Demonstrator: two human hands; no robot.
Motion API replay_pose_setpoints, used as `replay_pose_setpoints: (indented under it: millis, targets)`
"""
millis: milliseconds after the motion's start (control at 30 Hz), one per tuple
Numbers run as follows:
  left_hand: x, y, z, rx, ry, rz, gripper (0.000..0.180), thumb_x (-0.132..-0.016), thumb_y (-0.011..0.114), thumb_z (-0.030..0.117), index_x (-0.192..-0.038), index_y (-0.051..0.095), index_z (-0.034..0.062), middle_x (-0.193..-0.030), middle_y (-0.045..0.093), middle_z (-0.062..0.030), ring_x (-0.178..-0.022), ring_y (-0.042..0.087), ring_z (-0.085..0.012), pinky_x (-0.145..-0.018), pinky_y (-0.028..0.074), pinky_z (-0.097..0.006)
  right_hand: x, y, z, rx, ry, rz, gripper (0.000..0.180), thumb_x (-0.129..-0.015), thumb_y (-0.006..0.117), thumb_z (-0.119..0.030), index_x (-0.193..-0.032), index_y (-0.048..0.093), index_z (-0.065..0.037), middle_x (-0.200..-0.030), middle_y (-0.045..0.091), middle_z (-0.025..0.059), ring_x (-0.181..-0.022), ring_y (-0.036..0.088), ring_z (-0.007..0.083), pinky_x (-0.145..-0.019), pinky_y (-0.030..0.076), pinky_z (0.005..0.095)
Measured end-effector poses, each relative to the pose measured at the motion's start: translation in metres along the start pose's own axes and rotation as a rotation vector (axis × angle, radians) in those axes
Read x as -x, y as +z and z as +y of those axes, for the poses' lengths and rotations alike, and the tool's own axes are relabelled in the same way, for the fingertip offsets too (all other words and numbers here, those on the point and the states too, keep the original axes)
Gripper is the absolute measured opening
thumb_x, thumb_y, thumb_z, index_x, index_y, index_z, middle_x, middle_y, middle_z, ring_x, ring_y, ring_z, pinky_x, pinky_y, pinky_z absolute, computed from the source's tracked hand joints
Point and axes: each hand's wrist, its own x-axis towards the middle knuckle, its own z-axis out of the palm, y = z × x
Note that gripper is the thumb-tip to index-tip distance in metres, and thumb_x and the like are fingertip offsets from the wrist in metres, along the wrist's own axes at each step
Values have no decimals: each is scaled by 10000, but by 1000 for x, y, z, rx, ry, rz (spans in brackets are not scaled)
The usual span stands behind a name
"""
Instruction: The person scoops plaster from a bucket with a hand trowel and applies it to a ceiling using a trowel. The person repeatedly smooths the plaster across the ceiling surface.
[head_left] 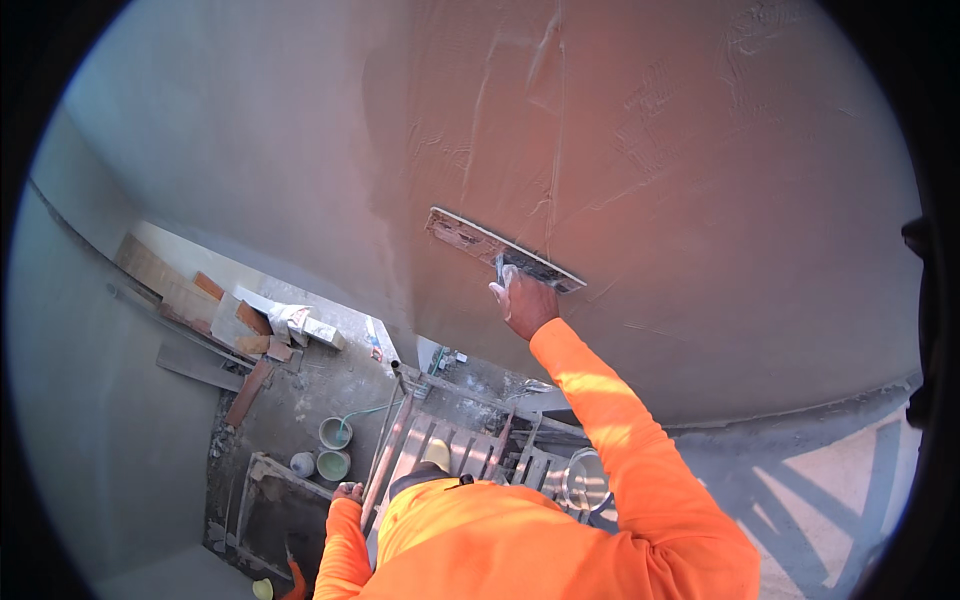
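Observation:
My right hand (527,302) grips the handle of a long plastering trowel (478,241). The blade lies along the wet brown plaster (640,200) of the wall, tilted down to the right, with smears on its back. Ridges and streaks mark the plaster above it; a paler, smoother stretch of wall (280,130) borders it on the left. Low down beside the scaffold's left edge, my left hand (348,491) is closed. Whatever its fingers hold is too small to make out.
I stand on a slatted wooden scaffold platform (465,445) with a clear round bucket (586,480) at right. Below are pails (333,465), a mortar trough (285,510) and scrap boards (248,395). A co-worker's yellow helmet (262,589) and orange sleeve show at lower left.

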Motion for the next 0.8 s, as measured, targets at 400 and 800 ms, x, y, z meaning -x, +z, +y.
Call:
replay_pose_setpoints:
  millis: [400, 800]
  targets:
    - [-58, 25, 32, 774, -150, -316, 157, -999, 512, 206, -894, 529, 90, -760, 540, -60, -623, 486, -225, -586, 449, -397, -54, -134, -34, -439, -159, 643, 230, -971, 709, -186, -983, 599, 16, -809, 666, 231, -745, 653, 455, -637, 511, 455]
    - [1, 48, 5, -184, -90, -33, 265, -928, 756, 291, -1021, 695, 51, -940, 738, -121, -871, 667, -250, -859, 518, -411, 22, -235, 27, -1025, -39, 873, 114, -1050, 611, -165, -1036, 579, -57, -768, 555, -30, -634, 496, 55, -559, 417, 236]
